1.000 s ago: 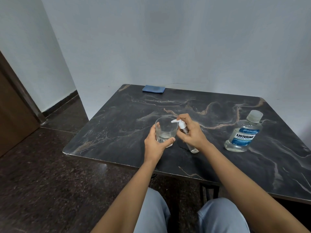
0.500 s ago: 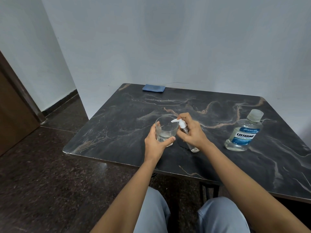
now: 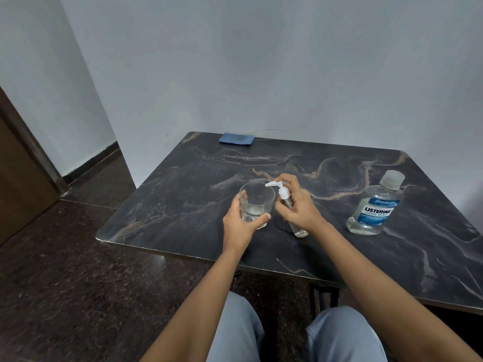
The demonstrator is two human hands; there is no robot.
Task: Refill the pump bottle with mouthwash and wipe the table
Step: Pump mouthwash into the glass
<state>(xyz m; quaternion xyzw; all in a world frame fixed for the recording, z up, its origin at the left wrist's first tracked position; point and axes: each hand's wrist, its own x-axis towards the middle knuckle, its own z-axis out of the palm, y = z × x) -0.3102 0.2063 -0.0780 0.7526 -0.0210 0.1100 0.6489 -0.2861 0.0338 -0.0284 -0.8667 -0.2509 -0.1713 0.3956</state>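
Left hand (image 3: 241,227) wraps glass (image 3: 257,202); right hand (image 3: 299,209) grips pump bottle (image 3: 285,199), spout over glass rim. Mouthwash bottle (image 3: 375,206) stands capped at 3 o'clock, well apart; blue cloth (image 3: 236,139) at 11 o'clock, table's (image 3: 177,205) far edge.

A dark, marble-veined table (image 3: 183,205) fills the middle and right of the frame, carrying a folded blue cloth (image 3: 236,139) at its far edge, a clear glass (image 3: 257,205) and a small pump bottle (image 3: 283,192) side by side at centre, and a capped mouthwash bottle (image 3: 376,207) at right.
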